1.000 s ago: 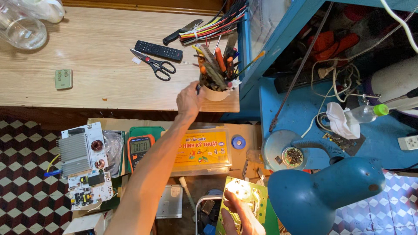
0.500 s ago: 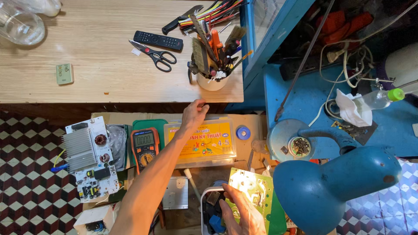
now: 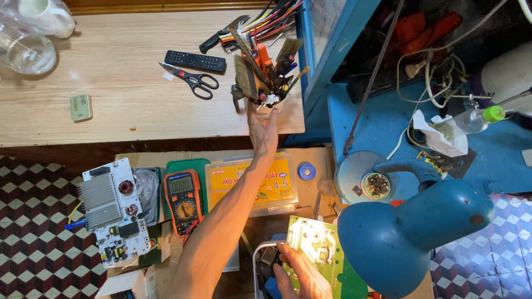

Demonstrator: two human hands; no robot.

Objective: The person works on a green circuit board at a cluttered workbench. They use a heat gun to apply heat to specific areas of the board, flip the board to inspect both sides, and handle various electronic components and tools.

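Two hands were at work: the left hand [image 3: 264, 126] reached up with fingers spread, its fingertips touching the tool cup [image 3: 268, 104] crammed with brushes and screwdrivers at the front edge of the wooden table [image 3: 122, 105]. Lower down, the right hand [image 3: 302, 271] pinched a green circuit board [image 3: 313, 249]. Scissors [image 3: 191, 80] and a black remote [image 3: 195, 61] lay left of the cup; a blue lamp [image 3: 413, 232] stood right of the board.

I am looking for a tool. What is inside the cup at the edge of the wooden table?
The cup holds brushes, an orange-handled tool and pens. The left hand reaches its base. The tools' lower ends are hidden.
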